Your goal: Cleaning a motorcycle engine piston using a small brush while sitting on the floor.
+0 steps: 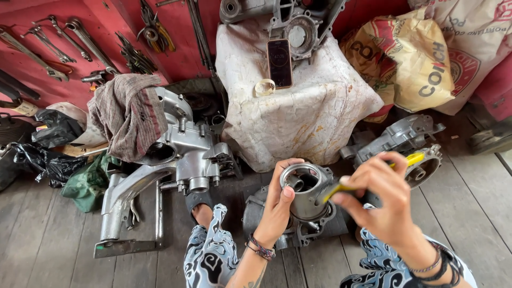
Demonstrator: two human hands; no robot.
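My left hand (pixel 277 205) grips a grey metal engine cylinder (pixel 305 192) from its left side, open bore facing up. It stands on a dark engine casing (pixel 314 230) on the floor between my knees. My right hand (pixel 381 200) holds a yellow-handled tool (pixel 408 160) whose front end reaches toward the cylinder's right rim. Whether the tip touches the metal is hidden by my fingers.
A large silver engine case (pixel 184 154) with a striped rag (pixel 128 114) draped over it lies left. A cloth-covered block (pixel 298 101) holds a phone (pixel 279 63) and an engine part. Another casing (pixel 402 138) sits right, sacks (pixel 426 53) behind. Wrenches (pixel 64 40) hang on the red wall.
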